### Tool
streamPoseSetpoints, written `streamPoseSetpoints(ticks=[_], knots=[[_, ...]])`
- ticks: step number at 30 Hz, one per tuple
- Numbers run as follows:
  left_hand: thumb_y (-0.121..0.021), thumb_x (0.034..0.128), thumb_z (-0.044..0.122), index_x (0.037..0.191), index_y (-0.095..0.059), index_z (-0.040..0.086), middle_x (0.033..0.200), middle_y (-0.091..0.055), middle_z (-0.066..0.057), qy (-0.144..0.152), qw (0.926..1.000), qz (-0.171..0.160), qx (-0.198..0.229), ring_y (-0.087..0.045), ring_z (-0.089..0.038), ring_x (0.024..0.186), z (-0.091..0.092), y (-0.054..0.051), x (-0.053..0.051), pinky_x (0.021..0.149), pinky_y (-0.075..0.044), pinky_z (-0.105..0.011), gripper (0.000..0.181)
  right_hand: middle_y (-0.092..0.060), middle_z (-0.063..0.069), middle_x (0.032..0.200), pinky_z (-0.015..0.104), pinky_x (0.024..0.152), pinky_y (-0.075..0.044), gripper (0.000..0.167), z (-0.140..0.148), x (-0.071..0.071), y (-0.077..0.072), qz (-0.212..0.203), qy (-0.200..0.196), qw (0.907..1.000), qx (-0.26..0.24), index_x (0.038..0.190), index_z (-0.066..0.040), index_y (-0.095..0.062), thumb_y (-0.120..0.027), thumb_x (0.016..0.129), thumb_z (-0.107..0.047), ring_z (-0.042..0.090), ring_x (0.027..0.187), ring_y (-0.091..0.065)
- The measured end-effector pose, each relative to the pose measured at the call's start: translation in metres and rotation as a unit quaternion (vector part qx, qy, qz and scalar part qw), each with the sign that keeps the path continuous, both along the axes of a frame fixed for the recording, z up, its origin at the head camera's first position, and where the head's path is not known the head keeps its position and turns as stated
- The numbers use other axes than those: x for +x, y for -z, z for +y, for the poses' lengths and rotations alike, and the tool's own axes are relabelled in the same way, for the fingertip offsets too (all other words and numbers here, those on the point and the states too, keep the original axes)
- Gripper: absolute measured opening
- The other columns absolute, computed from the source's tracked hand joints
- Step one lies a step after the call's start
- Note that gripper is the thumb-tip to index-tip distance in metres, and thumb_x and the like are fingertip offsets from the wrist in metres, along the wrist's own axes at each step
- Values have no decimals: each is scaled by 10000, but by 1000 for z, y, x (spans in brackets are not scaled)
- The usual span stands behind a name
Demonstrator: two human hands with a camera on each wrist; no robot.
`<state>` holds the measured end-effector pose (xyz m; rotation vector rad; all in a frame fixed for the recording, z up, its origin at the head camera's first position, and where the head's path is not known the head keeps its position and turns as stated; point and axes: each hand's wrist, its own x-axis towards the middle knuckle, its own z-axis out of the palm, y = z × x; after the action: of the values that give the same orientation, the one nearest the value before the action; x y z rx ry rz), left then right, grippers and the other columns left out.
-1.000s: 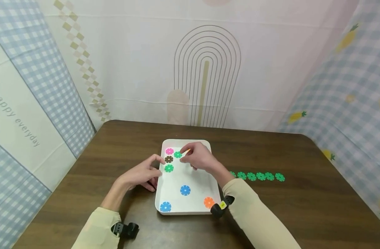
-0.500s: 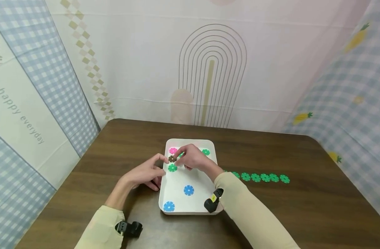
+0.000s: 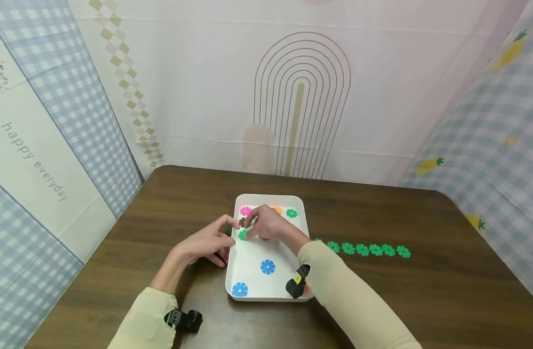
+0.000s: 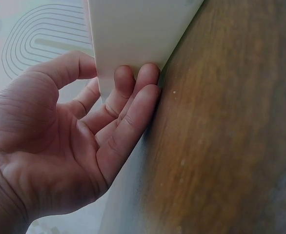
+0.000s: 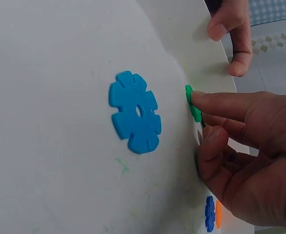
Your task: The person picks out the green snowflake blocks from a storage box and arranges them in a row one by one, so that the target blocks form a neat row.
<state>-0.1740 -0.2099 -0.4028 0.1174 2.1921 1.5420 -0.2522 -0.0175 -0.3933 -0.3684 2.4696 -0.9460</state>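
The left hand (image 3: 207, 242) holds the white tray (image 3: 273, 283) by its left wall, two digits bent over the rim and the other fingertips on the outer face; the left wrist view cuts off most of the tray. The right hand (image 3: 268, 224) reaches into the tray's far left part, fingers bent, thumb on the left green disc (image 3: 242, 235). That disc lies on the tray floor near the left wall, partly covered by the thumb; whether it is pinched or only touched I cannot tell.

Just beyond it the fingers hide part of the brown disc (image 3: 242, 222), with the pink disc (image 3: 245, 211) past that. A sliver of green shows behind the hand, too little to make out. The yellow-orange disc (image 3: 277, 209) is partly blocked too; the far-right green disc (image 3: 291, 213) shows whole, as do two blue discs (image 3: 268, 266) nearer the person. An orange disc (image 3: 306, 289) is almost lost behind the wrist camera (image 3: 297, 286). On the tabletop (image 3: 183, 194), the sleeve (image 3: 336, 276) overlaps the left end of the green row (image 3: 362, 249).
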Motion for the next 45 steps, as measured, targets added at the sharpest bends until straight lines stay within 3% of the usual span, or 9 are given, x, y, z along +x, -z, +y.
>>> streamPoseSetpoints(ticks=[11,28,40,45], knots=[[-584,987,99,1376,-425,134,906,-678,-133,11,10000,37,6,-661,-194,679,1,0,1,584,-615,-335,422,-523,5,675,255,490,-348,189,3,4,-2,90,-201,9995,230,1011,-154,-748,-869,868,-134,144,494,-448],[-585,988,98,1393,-414,115,883,-671,-123,58,9999,79,22,-659,-184,674,0,0,0,580,-615,-333,440,-610,96,947,231,502,-495,286,7,8,-7,283,-969,9947,177,1093,-159,-628,-787,906,-14,189,571,-553],[-584,995,108,1406,-413,125,879,-657,-118,25,10000,38,-50,-645,-186,663,-1,0,0,583,-615,-327,446,-610,79,817,249,513,-545,178,19,7,-19,149,-1220,9922,196,1031,-140,-648,-756,941,-32,166,535,-578],[-585,995,112,1410,-411,124,872,-657,-115,40,10000,29,-55,-642,-184,649,-1,-1,0,586,-615,-324,450,-642,92,814,263,568,-589,154,26,4,-26,104,-1098,9938,-125,1031,-123,-668,-752,942,-30,178,573,-629]])
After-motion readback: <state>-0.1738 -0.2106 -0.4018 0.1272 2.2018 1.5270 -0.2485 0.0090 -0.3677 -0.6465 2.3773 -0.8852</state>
